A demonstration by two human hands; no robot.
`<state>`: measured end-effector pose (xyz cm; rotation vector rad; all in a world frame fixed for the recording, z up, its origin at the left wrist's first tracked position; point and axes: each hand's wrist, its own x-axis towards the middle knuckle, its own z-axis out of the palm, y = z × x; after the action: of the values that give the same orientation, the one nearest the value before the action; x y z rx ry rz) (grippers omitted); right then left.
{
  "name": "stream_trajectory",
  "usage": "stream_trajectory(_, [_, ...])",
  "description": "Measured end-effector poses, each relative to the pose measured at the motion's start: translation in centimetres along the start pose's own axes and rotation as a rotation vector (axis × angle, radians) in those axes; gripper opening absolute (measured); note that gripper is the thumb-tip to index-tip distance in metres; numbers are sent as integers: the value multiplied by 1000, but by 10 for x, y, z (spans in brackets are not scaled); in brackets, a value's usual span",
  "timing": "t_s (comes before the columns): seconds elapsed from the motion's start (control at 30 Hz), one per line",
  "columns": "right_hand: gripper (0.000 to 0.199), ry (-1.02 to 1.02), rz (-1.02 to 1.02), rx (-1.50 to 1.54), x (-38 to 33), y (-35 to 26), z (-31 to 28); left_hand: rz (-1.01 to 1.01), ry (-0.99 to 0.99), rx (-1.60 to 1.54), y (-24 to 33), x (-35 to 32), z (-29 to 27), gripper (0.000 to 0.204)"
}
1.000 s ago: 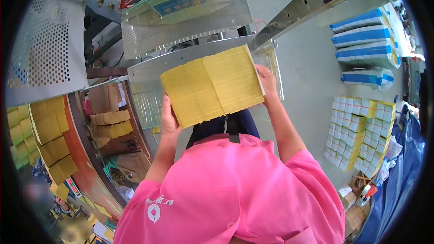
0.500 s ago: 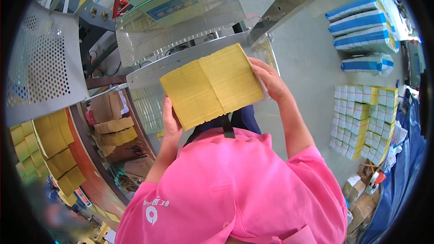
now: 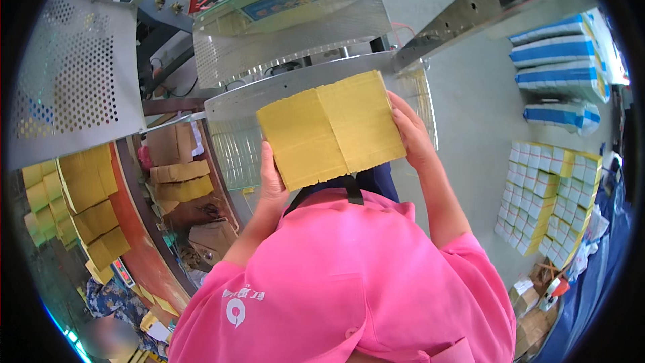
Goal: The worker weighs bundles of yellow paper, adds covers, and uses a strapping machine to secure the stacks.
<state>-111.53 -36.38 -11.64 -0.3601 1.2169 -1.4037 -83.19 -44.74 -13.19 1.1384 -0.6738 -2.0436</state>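
Note:
A flat sheaf of yellow paper (image 3: pixel 336 131), creased down its middle and rough along two edges, is held up in front of my waist. My left hand (image 3: pixel 271 168) grips its left edge, the thumb showing along the side. Around the right edge closes my right hand (image 3: pixel 411 128), its thumb at the edge; the fingers beneath are hidden. Just beyond the paper lies a metal machine table (image 3: pixel 242 97) with a clear plastic guard (image 3: pixel 295 33) above it.
A perforated metal panel (image 3: pixel 80 67) stands at far left. Below it, yellow paper stacks (image 3: pixel 94 195) lie beside a red-brown board (image 3: pixel 144 242). A slanted metal beam (image 3: pixel 470 17) crosses at upper right. Blue-and-white bales (image 3: pixel 557 54) and bundled stacks (image 3: pixel 531 188) line the right floor. Another person sits at lower left.
The surroundings have shifted right in the picture as my head turned a little. Both hands keep hold of the yellow paper, which now tilts slightly less.

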Motion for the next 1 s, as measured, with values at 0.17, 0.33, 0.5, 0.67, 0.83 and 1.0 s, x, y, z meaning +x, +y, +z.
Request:
stream_trajectory(0.17, [51, 94, -42, 45, 3, 15, 23, 24, 29, -53, 6, 11, 20, 68])
stream_trajectory(0.33, [52, 66, -133, 76, 36, -16, 36, 72, -5, -1, 43, 48, 40, 69])
stream_trajectory(0.5, [51, 79, -100, 64, 95, -42, 41, 213, -34, 103, 61, 123, 47, 68])
stream_trajectory(0.67, [49, 46, -152, -7, 104, -44, 32, 109, -46, 42, 68, 126, 61, 69])
stream_trajectory(0.83, [49, 177, -119, -18, 101, -42, 38, 213, -169, 16, 64, 134, 55, 64])
stream_trajectory(1.0, [48, 188, -124, -17, 110, -43, 36, 332, -196, 106, 62, 131, 63, 61])
